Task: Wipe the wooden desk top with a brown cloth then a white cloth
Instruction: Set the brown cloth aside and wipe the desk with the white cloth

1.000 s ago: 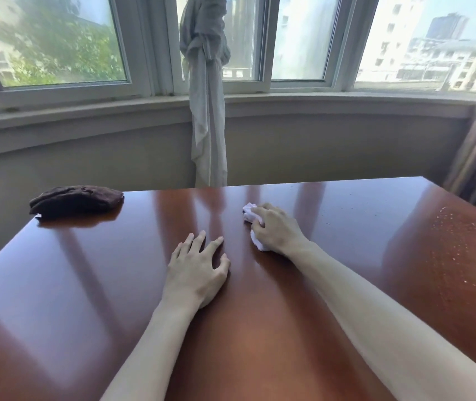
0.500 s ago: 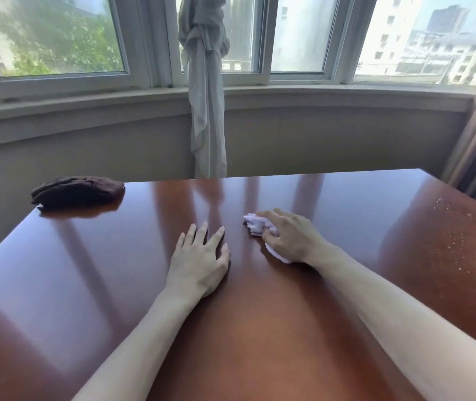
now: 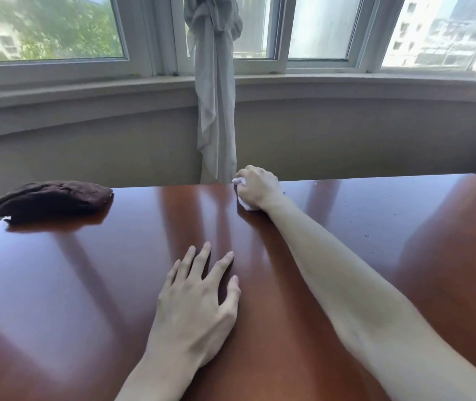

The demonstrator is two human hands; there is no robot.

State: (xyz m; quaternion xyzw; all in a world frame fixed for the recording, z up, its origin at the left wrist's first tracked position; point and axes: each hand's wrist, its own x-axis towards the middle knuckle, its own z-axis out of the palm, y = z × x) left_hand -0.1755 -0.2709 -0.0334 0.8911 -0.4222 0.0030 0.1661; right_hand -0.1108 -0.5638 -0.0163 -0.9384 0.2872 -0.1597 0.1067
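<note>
While the left hand (image 3: 193, 311) stays flat on the counter (image 3: 404, 241), the white cloth (image 3: 244, 202), bunched in the right hand's (image 3: 257, 186) grip, has been pushed to the far edge; the brown cloth (image 3: 53, 198) lies discarded far left, so the second wipe is judged underway.

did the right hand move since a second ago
Yes. The right hand, gripping the white cloth, slid away to the desk's far edge, beside the hanging curtain.

obstacles: brown cloth (image 3: 53, 198) far-left corner, left hand (image 3: 193, 308) flat mid-desk | free: desk top (image 3: 404, 227) right half
</note>
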